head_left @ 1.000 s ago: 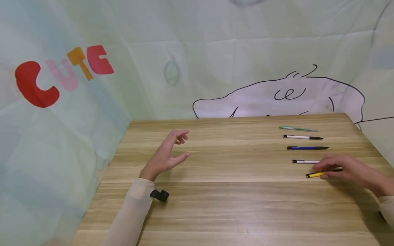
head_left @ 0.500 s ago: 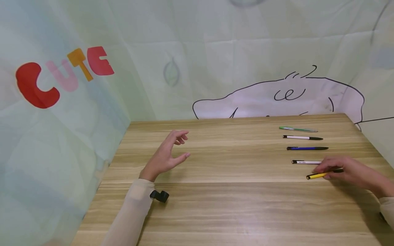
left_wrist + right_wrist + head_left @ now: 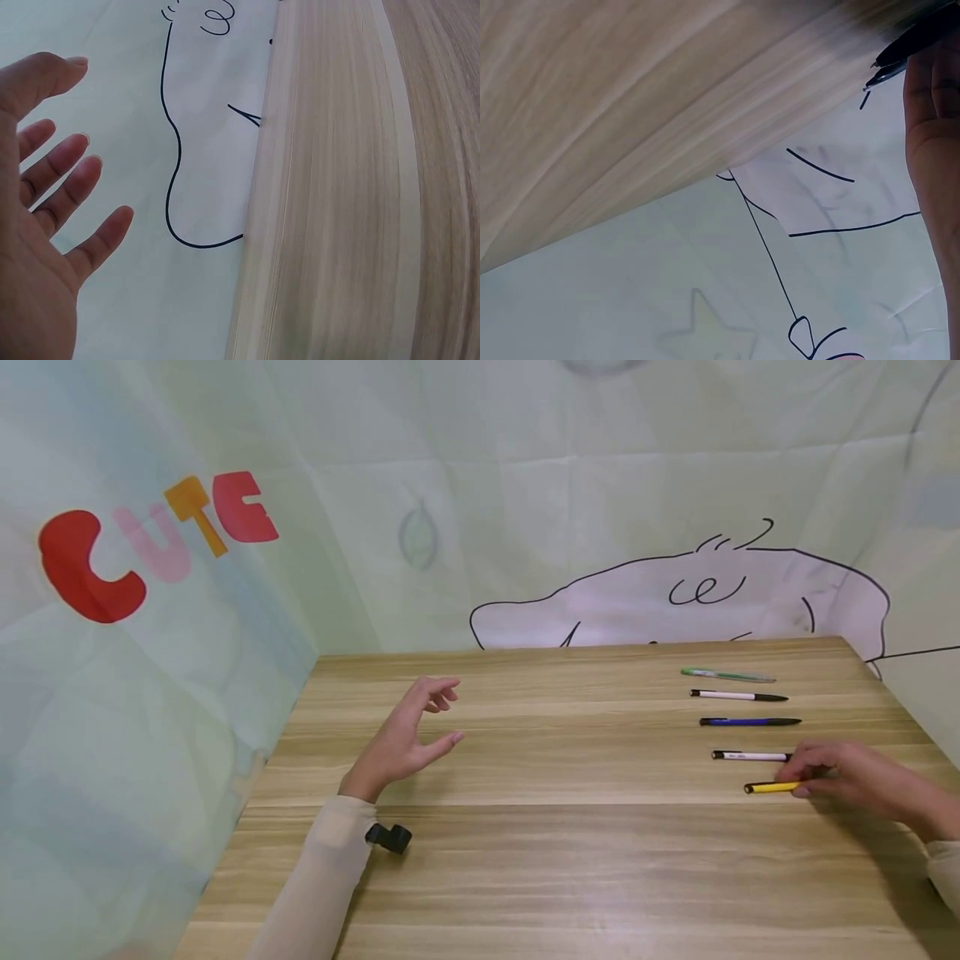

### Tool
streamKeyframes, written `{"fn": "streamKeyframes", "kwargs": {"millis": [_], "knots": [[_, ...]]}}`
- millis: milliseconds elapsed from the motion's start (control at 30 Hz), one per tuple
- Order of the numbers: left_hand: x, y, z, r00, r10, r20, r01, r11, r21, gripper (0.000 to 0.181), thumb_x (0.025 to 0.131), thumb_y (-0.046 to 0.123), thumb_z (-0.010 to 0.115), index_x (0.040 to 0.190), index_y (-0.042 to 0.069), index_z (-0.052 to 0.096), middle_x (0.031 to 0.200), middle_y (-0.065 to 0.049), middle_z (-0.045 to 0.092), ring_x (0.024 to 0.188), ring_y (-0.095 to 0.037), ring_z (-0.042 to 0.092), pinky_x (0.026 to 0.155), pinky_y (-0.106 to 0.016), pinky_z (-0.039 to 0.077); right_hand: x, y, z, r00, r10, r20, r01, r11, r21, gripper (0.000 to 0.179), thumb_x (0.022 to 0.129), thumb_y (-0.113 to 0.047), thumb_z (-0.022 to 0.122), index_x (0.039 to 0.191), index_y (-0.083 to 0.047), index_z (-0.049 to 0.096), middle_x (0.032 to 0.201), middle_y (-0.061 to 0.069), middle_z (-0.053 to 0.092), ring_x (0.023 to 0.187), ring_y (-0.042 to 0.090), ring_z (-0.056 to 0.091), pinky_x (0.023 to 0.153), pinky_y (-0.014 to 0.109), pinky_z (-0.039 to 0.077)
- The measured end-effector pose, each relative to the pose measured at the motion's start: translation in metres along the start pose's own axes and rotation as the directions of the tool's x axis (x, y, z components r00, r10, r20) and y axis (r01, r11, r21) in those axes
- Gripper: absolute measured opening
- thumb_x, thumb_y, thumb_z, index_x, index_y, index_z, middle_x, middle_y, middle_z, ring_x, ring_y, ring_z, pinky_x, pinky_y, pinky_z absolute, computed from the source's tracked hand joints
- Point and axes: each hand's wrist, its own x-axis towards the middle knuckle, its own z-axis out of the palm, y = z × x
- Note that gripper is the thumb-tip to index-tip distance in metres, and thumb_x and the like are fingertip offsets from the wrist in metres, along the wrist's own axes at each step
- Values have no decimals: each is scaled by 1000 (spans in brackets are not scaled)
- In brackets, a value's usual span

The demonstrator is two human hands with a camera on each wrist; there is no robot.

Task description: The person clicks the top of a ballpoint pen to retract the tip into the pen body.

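A yellow pen with a black end lies level at the near end of a row of pens. My right hand pinches it between thumb and fingers, which hide its right part. Just behind it is a white pen, its right end hidden by the same hand. In the right wrist view, dark pen tips show beside the hand. My left hand is held over the left half of the table, fingers loosely spread and thumb apart; nothing is in it, as the left wrist view also shows.
Farther back in the row lie a blue pen, another white pen and a green pen. The wooden table ends at a printed cloth backdrop behind and to the left.
The yellow pen has gone from tilted to level as its black right part dropped out of sight behind my fingers. My right hand has shifted slightly right along it. The left hand is still.
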Motion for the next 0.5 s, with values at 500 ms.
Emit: {"fn": "streamKeyframes", "kwargs": {"millis": [500], "knots": [[4, 2, 2, 1000, 9, -5, -9, 1000, -2, 73, 87, 10, 79, 150, 9, 42, 126, -10, 56, 110, -22, 54, 96, -42, 53, 11, -11, -9, 998, 65, -6, -65, 998, -4, 44, 74, 13, 81, 101, -21, 75, 95, -12, 67, 84, -4, 60, 72, 7, 48]]}}
